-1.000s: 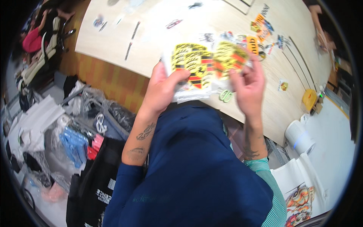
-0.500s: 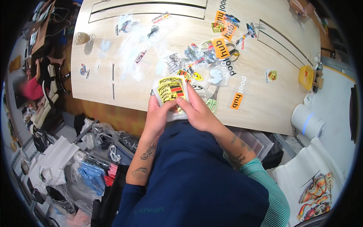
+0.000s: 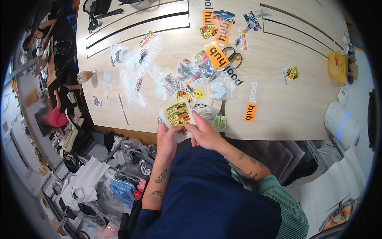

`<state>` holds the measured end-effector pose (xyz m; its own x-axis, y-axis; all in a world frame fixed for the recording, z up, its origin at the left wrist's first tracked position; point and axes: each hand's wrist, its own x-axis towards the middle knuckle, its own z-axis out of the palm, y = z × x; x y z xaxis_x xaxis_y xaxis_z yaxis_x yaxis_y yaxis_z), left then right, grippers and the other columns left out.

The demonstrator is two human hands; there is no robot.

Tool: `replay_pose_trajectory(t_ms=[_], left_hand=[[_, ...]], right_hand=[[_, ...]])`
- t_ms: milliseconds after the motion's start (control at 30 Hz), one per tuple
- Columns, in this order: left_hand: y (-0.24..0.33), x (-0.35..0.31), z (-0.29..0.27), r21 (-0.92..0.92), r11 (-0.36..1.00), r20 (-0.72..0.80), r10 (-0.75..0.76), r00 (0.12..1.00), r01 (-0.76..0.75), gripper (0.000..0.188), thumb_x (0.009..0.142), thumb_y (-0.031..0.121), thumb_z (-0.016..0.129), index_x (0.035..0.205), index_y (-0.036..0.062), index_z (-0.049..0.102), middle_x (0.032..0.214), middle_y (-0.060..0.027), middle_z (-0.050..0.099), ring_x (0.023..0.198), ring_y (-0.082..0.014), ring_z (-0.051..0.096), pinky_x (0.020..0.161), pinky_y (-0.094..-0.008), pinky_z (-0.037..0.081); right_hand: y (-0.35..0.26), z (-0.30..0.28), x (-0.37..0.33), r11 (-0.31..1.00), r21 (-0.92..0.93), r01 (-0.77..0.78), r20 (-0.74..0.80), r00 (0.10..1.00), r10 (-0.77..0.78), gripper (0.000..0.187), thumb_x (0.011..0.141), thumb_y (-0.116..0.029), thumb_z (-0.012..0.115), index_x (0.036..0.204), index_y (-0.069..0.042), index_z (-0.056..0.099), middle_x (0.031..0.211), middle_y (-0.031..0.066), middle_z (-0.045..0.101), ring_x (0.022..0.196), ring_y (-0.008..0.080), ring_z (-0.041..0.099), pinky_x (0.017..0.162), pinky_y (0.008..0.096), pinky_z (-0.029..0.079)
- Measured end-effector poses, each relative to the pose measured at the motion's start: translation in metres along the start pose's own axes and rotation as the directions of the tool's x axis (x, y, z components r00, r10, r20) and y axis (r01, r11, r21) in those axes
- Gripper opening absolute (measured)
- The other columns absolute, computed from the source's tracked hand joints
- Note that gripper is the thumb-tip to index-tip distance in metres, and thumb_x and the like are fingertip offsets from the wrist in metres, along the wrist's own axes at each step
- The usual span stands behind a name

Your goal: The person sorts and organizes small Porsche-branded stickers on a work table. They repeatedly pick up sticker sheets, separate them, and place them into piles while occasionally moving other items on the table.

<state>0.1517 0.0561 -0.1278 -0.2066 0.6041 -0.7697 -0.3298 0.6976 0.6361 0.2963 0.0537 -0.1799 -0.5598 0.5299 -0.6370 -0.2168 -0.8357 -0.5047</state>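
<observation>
My left hand (image 3: 166,138) and my right hand (image 3: 204,132) hold a small stack of clear-film crest transfers (image 3: 177,113) just above the table's front edge. They are printed in yellow, black and red. Both thumbs press on the stack's lower part, and the other fingers are mostly hidden behind it. Light green-handled scissors (image 3: 219,122) lie right of my right hand, their blades pointing away. Beyond the stack are a small yellow crest transfer (image 3: 198,94) and a pale blue bird-shaped transfer (image 3: 219,90).
Many film transfers cover the middle of the wooden table (image 3: 286,115). Black-handled scissors (image 3: 230,59) lie among them, beside an orange-and-black transfer (image 3: 217,55). A drinking glass (image 3: 84,77) stands at left, a yellow basket (image 3: 337,67) at right. Bagged garments (image 3: 123,190) lie below left. A seated person (image 3: 55,115) is farther left.
The view has shifted, showing more of the table's far side. My hands still hold the stack, now tilted slightly to the left, and my right hand's grip has moved toward its lower right corner.
</observation>
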Motion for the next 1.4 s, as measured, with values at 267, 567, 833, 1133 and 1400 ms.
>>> replay_pose_trajectory(t_ms=[267, 567, 833, 1133, 1400], left_hand=[[-0.008, 0.009, 0.002, -0.054, 0.967, -0.014, -0.248, 0.969, 0.247, 0.038, 0.094, 0.012, 0.052, 0.129, -0.0028, 0.049, 0.124, -0.0164, 0.058, 0.112, -0.0261, 0.059, 0.096, -0.0415, 0.049], [-0.003, 0.012, 0.001, -0.255, 0.939, 0.075, -0.221, 0.972, 0.233, 0.054, 0.093, 0.010, 0.043, 0.143, -0.0055, 0.028, 0.138, -0.0265, 0.046, 0.128, -0.0395, 0.047, 0.105, -0.0506, 0.041], [0.001, 0.002, -0.005, -0.206, 0.942, 0.086, -0.253, 0.964, 0.265, 0.064, 0.083, 0.003, 0.047, 0.143, -0.0055, 0.027, 0.136, -0.0291, 0.047, 0.126, -0.0422, 0.049, 0.100, -0.0510, 0.046], [0.005, -0.008, -0.028, -0.218, 0.953, 0.094, -0.194, 0.976, 0.211, 0.063, 0.083, 0.004, 0.047, 0.142, -0.0061, 0.027, 0.135, -0.0296, 0.047, 0.124, -0.0427, 0.050, 0.100, -0.0511, 0.047], [0.029, -0.020, -0.075, -0.326, 0.945, 0.145, 0.011, 0.989, 0.037, 0.058, 0.087, 0.008, 0.047, 0.140, -0.0076, 0.031, 0.135, -0.0291, 0.048, 0.123, -0.0428, 0.051, 0.100, -0.0495, 0.047]], right_hand=[[-0.007, -0.027, 0.009, 0.998, 0.053, -0.039, 0.231, 0.973, 0.026, 0.054, 0.097, -0.017, 0.047, 0.145, -0.001, 0.029, 0.091, 0.0091, 0.061, 0.046, 0.0095, 0.049, 0.042, 0.0262, 0.042], [-0.156, -0.169, 0.160, -0.176, -0.982, 0.071, 0.166, 0.772, -0.614, 0.031, 0.089, -0.030, 0.061, 0.112, -0.010, 0.060, 0.108, 0.0055, 0.060, 0.103, 0.0229, 0.059, 0.078, 0.0352, 0.055], [-0.218, -0.196, 0.222, -0.548, -0.832, 0.087, 0.347, 0.852, -0.391, 0.049, 0.068, -0.025, 0.082, 0.106, -0.006, 0.059, 0.110, 0.0074, 0.057, 0.107, 0.0234, 0.057, 0.081, 0.0365, 0.055], [-0.231, -0.163, 0.221, -0.085, -0.995, 0.042, 0.071, 0.923, -0.378, 0.037, 0.073, -0.036, 0.075, 0.098, -0.009, 0.066, 0.081, 0.0099, 0.066, 0.078, 0.0241, 0.065, 0.071, 0.0387, 0.051], [-0.179, -0.040, 0.104, 0.702, -0.587, 0.404, -0.070, 0.838, -0.541, 0.032, 0.090, -0.031, 0.067, 0.094, 0.001, 0.064, 0.083, 0.0023, 0.068, 0.075, 0.0088, 0.062, 0.070, 0.0250, 0.049]])
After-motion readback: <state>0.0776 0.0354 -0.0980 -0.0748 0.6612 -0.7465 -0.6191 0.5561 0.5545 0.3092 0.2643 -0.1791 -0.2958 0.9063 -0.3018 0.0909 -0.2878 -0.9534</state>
